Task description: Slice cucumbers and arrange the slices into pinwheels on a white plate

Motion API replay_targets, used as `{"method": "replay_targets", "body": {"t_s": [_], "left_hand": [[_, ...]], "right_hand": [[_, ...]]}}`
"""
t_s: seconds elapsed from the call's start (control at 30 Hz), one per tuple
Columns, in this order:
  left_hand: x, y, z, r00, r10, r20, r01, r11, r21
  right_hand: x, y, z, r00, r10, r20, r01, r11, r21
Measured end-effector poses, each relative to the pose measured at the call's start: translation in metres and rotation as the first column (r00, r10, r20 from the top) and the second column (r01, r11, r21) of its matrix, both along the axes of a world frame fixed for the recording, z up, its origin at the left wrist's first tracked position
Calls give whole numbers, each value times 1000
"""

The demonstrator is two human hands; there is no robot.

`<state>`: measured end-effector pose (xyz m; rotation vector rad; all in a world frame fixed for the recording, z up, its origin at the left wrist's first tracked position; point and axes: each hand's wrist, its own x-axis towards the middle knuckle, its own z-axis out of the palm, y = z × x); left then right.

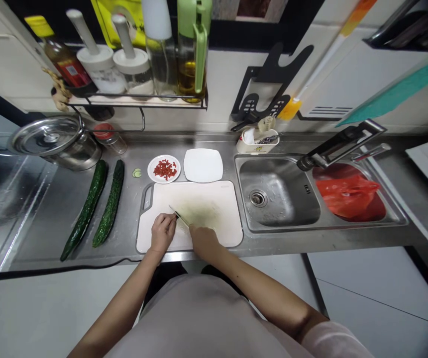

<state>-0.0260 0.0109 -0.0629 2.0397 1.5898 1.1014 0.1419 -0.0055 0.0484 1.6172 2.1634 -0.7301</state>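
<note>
My right hand (205, 242) is wrapped round the handle of a knife (179, 216), whose thin blade points to the far left over the white cutting board (221, 199). Close beside the blade, my left hand (163, 231) has its fingers bent and pressed together on the board. A small dark bit shows at its fingertips; what it is I cannot make out. Pale green wetness stains the middle of the board. Left of the board lie two whole cucumbers, one longer (87, 211) and one bumpier (110, 209). Small pale green slices (137, 173) rest near the board's far left corner.
Behind the board stand a plate of chopped red pieces (164, 169) and a white square plate (203, 165). A lidded pot (60, 144) and a red-capped jar (111, 139) are back left. At right are the sink (281, 191), faucet (333, 149) and red bag (348, 196).
</note>
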Motion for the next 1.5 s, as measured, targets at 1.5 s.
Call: {"method": "replay_targets", "body": {"t_s": [1.5], "left_hand": [[6, 4, 13, 994, 76, -73, -81, 995, -63]], "right_hand": [[44, -19, -2, 998, -8, 68, 6, 1000, 27]]}}
